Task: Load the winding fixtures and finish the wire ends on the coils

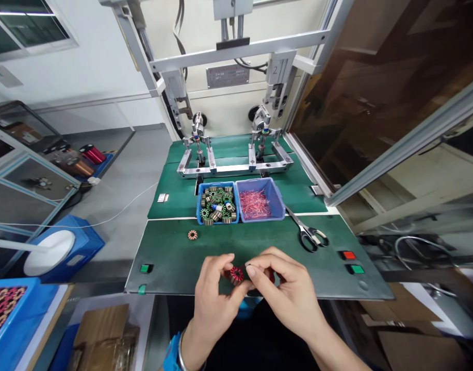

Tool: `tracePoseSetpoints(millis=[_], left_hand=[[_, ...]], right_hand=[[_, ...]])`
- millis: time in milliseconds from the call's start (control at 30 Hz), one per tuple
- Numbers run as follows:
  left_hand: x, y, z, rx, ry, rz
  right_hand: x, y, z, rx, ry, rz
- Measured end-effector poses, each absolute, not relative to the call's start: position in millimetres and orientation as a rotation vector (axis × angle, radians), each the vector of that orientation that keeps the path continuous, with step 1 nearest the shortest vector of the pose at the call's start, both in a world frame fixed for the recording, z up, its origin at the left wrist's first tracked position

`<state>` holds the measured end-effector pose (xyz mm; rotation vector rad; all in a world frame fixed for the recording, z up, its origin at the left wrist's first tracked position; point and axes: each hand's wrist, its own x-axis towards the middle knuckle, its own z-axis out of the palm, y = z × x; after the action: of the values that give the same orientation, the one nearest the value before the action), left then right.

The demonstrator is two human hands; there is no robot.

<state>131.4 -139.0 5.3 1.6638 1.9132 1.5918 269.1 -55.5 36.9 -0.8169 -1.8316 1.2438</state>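
Observation:
My left hand point(216, 293) grips a small motor stator point(237, 274) wound with red wire, between thumb and fingers above the front of the green bench. Close against its right side is my right hand point(284, 281), thumb and forefinger pinched together; what lies between them is too small to make out. A blue bin point(198, 208) beyond my hands holds several green-coated stator cores. Beside it, a purple bin point(279, 202) contains a heap of short red wire pieces. One copper-coloured stator point(192, 235) lies on the bench to the left.
Scissors point(312, 237) lie right of the bins. Green and red buttons point(349, 255) sit near the right bench edge, with a green button point(145, 268) at the left. Behind stands a two-station winding fixture point(232, 169). A blue tray point(27, 314) of wound stators stands lower left.

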Motion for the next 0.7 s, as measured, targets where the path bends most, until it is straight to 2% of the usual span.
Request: tracePoseSetpoints(millis=[700], left_hand=[[131.9,-138.2,5.1,1.659,1.903,1.608]], right_hand=[[269.7,-56.4,38.3,-0.809,-1.817,1.223]])
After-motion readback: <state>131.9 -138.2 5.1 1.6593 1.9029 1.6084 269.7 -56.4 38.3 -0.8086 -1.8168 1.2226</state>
